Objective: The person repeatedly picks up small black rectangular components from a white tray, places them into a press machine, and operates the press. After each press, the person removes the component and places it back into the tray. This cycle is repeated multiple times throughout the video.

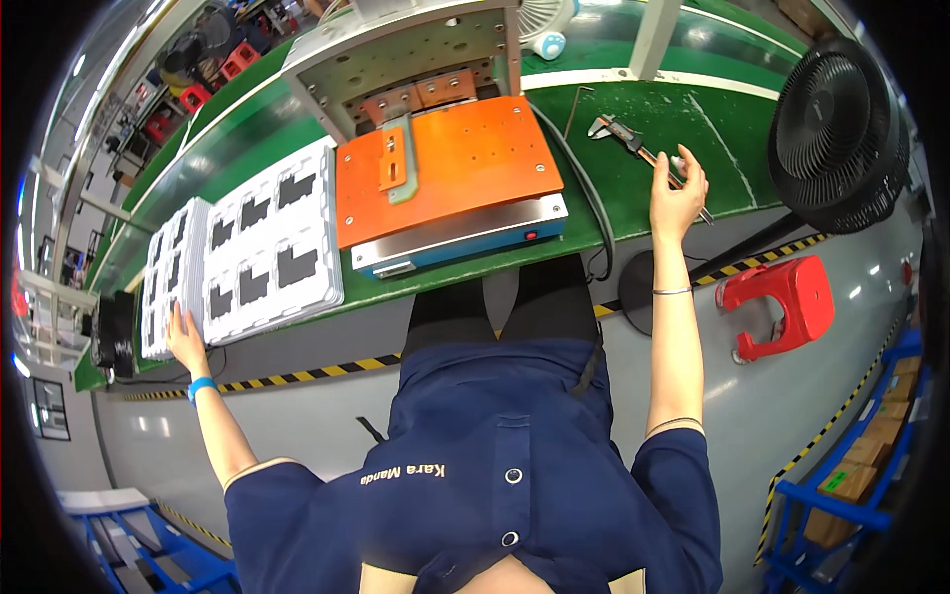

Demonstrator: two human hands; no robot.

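Note:
My left hand (185,340) lies with its fingers stretched out at the near edge of a white tray (198,238) on the left. That tray has black, flat cut-out shapes in it. Beside it stands a larger white stack of trays (236,282) with similar black pieces (297,265). At the right, my right hand (681,193) has its fingers curled at a caliper (625,139). The caliper's beam passes between thumb and fingers, and its jaws point to the far left. Something small and whitish shows at the fingertips; I cannot tell what it is.
An orange-topped machine (465,158) with a metal frame stands mid-bench. A hex key (574,107) and a dark cable (594,188) lie on the green bench (732,129). A black fan (831,129) stands at right, near a red stool (792,307). Blue racks (792,515) hold cartons.

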